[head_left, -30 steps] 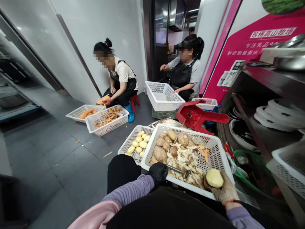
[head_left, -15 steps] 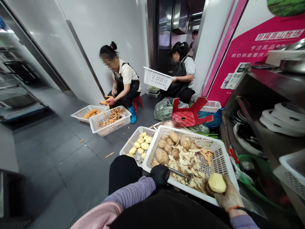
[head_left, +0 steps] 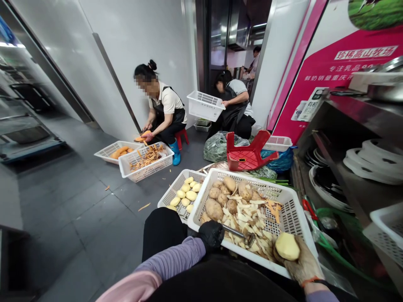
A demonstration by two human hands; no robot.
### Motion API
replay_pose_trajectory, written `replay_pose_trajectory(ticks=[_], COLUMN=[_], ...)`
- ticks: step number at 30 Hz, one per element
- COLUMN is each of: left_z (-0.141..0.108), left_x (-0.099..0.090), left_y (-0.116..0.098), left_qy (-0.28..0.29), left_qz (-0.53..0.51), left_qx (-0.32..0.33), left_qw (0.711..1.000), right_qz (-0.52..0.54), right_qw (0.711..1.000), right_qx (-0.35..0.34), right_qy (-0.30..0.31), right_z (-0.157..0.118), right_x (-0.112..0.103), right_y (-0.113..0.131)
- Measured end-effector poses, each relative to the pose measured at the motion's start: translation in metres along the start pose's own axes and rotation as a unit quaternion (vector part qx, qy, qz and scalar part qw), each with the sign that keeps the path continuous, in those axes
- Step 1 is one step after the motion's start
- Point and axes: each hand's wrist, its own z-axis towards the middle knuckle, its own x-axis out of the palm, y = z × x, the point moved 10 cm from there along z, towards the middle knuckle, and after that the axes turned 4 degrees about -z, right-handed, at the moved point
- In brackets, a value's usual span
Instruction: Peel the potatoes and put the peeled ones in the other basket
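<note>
My left hand (head_left: 211, 235), in a black glove, is closed round the handle of a metal peeler (head_left: 236, 231), whose head points right over the peelings. In my right hand (head_left: 299, 262), in a light, soiled glove, sits a potato (head_left: 287, 246) with its upper face peeled pale yellow. Both hands are at the near rim of a white perforated basket (head_left: 290, 209) that rests by my lap. Unpeeled brown potatoes (head_left: 214, 209) fill its left and back part. A heap of potato peelings (head_left: 245, 220) covers the middle, with a few orange peelings (head_left: 273, 209) at the right.
A second basket (head_left: 166, 197) with peeled potatoes (head_left: 191, 195) stands at left. Beyond, one person (head_left: 163, 111) peels an orange vegetable over baskets; another person (head_left: 236, 98) holds a white basket (head_left: 206, 107). An upturned red stool (head_left: 248, 155) lies behind; a metal shelf (head_left: 352, 163) stands right.
The person at the back has bent forward and tipped the white basket, moving it slightly left. My hands, the peeler and the held potato have hardly moved; the view has shifted slightly.
</note>
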Motion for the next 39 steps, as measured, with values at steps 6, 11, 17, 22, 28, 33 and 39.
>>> replay_pose_trajectory(ticks=[6,11,17,22,28,33,39], left_z=[0.001,0.001,0.001,0.001,0.001,0.0,0.0], left_x=[0.003,0.003,0.003,0.004,0.004,0.002,0.004], left_y=[0.002,0.002,0.001,0.0,0.001,-0.001,-0.001], left_qy=[0.001,-0.008,-0.005,-0.003,-0.009,-0.019,0.004], left_qz=[0.001,-0.006,0.002,0.007,-0.001,-0.004,0.014], left_qx=[-0.008,-0.003,0.002,0.001,-0.002,0.011,0.005], left_qw=[1.0,1.0,1.0,1.0,1.0,1.0,1.0], right_qz=[0.02,0.027,0.015,0.016,0.034,0.024,0.025], right_qw=[1.0,1.0,1.0,1.0,0.999,1.0,1.0], right_qx=[-0.013,-0.006,0.014,0.016,0.009,0.001,-0.008], right_qy=[-0.011,-0.013,-0.006,-0.004,-0.009,0.0,-0.004], right_z=[-0.016,-0.025,-0.029,-0.028,-0.03,-0.029,-0.017], right_x=[0.006,0.011,0.011,0.012,0.015,0.013,0.008], right_y=[0.002,0.002,0.002,0.001,0.001,0.001,0.001])
